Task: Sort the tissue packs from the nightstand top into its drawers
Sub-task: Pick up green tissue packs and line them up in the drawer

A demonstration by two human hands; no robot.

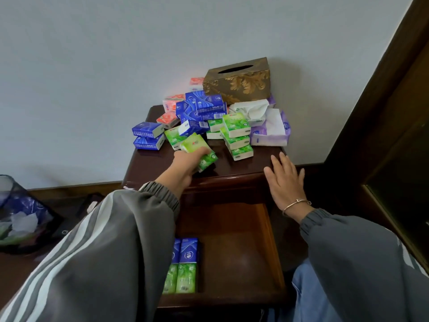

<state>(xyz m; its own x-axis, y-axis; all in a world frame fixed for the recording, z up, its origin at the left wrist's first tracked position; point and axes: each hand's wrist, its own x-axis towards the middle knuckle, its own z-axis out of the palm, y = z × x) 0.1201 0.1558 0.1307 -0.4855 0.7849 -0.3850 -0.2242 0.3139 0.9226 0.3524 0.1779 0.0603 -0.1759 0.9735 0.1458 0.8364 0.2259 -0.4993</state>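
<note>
Small tissue packs lie heaped on the dark wooden nightstand (pixel 232 168): blue ones (pixel 204 108), green ones (pixel 236 133), red ones (pixel 170 102). My left hand (pixel 185 162) grips a green pack (pixel 200 153) at the front of the heap. With straight fingers, my right hand (pixel 284 180) rests flat on the nightstand's front right corner. Below, the top drawer (pixel 241 247) stands pulled out, holding blue packs (pixel 188 250) and green packs (pixel 184 277) along its left side, partly hidden by my left sleeve.
A gold-patterned tissue box (pixel 239 81) stands at the back of the nightstand, with an opened purple-and-white tissue pack (pixel 270 131) and loose tissues in front of it. A mesh waste bin (pixel 18 212) sits on the floor at left. Dark wooden furniture (pixel 394 135) rises at right.
</note>
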